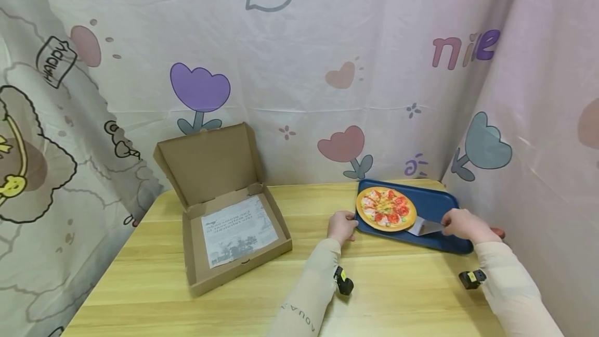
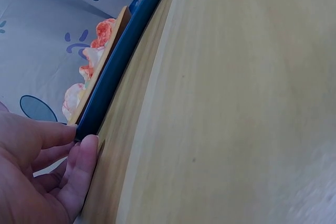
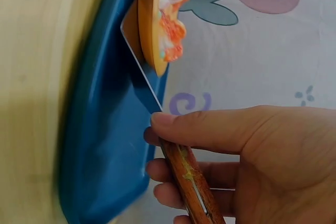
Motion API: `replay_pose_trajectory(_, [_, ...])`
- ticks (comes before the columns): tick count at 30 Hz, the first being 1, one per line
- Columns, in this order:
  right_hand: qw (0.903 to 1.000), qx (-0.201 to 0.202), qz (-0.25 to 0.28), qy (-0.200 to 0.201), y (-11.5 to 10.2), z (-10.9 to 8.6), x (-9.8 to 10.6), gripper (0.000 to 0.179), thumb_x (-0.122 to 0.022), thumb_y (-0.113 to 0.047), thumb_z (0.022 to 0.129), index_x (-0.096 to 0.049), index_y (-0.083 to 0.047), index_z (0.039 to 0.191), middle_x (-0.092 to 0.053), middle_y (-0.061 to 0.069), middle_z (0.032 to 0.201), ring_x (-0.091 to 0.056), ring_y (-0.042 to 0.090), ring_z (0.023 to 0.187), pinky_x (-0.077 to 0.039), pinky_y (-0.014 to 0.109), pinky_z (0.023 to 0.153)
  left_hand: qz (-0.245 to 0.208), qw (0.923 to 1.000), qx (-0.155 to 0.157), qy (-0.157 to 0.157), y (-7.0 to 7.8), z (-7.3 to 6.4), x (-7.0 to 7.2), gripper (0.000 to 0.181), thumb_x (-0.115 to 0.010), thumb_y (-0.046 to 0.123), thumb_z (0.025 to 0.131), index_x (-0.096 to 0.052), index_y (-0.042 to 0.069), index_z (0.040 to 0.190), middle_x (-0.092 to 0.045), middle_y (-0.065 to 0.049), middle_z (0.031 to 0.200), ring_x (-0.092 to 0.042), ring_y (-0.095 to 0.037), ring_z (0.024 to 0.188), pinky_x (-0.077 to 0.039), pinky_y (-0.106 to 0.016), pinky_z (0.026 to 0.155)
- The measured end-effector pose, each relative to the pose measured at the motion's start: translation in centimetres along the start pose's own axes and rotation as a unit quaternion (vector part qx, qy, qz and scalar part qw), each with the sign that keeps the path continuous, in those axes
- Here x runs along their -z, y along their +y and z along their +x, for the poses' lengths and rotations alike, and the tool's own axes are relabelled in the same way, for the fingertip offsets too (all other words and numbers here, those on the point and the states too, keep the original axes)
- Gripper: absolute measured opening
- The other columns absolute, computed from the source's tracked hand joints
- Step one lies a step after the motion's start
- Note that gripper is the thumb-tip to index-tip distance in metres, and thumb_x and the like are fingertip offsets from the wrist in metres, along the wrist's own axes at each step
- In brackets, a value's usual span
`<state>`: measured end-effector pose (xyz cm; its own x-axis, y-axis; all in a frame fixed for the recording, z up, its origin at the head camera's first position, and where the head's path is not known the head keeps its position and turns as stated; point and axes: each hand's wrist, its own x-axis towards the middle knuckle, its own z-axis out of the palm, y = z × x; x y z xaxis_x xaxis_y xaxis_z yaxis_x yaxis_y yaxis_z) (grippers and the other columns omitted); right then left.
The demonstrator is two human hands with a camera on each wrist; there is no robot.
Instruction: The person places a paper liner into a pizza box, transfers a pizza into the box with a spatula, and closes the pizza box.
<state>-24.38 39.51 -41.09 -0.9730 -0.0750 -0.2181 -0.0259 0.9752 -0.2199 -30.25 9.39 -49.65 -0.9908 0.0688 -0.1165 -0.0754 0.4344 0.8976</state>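
A toy pizza (image 1: pixel 386 208) with red and white toppings lies at the left end of a blue tray (image 1: pixel 432 203). My right hand (image 1: pixel 467 224) grips a spatula by its wooden handle (image 3: pixel 190 182), thumb along the top. The metal blade (image 1: pixel 425 227) slants down over the tray, its front edge at the pizza's underside in the right wrist view. At the tray's near left corner, my left hand (image 1: pixel 342 227) pinches the rim between thumb and fingers, as the left wrist view shows close up (image 2: pixel 89 114).
An open cardboard pizza box (image 1: pixel 191 269) stands on the left of the wooden table (image 1: pixel 383 280), lid raised at the back, a printed paper sheet (image 1: pixel 238 230) inside. Patterned cloth (image 1: pixel 290 56) hangs behind the table and along both sides.
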Motion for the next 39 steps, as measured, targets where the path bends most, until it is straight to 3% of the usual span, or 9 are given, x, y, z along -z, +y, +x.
replay_pose_trajectory(28, [0.9987,-0.014,0.004,0.049,-1.4,1.7,-2.0,0.021,-0.069,-0.014,0.084,-0.07,0.001,0.098,-0.068,0.02,0.097,-0.058,0.026,0.078,-0.051,0.047,0.07,0.0,1.0,0.0,0.004,0.0,0.0,0.0,0.025,-0.069,0.011,0.09,-0.072,0.009,0.114,-0.073,-0.006,0.106,-0.06,-0.01,0.047,-0.05,-0.021,0.042])
replay_pose_trajectory(35, [0.9976,-0.031,-0.002,0.062,-0.9,0.8,-2.0,0.022,-0.069,-0.023,0.085,-0.07,-0.004,0.095,-0.068,0.018,0.096,-0.06,0.028,0.081,-0.049,0.051,0.067,-0.002,1.0,-0.005,0.005,0.0,0.0,0.0,0.024,-0.07,0.01,0.088,-0.073,0.008,0.112,-0.073,-0.007,0.106,-0.061,-0.012,0.046,-0.05,-0.022,0.042])
replay_pose_trajectory(39, [0.9966,-0.048,-0.004,0.066,-0.5,0.1,-2.2,0.024,-0.07,-0.031,0.085,-0.068,-0.007,0.088,-0.067,0.012,0.087,-0.057,0.026,0.077,-0.045,0.048,0.063,-0.003,1.0,-0.004,0.007,0.0,-0.1,-0.1,0.024,-0.07,0.01,0.089,-0.073,0.008,0.113,-0.073,-0.006,0.107,-0.061,-0.012,0.047,-0.05,-0.021,0.042])
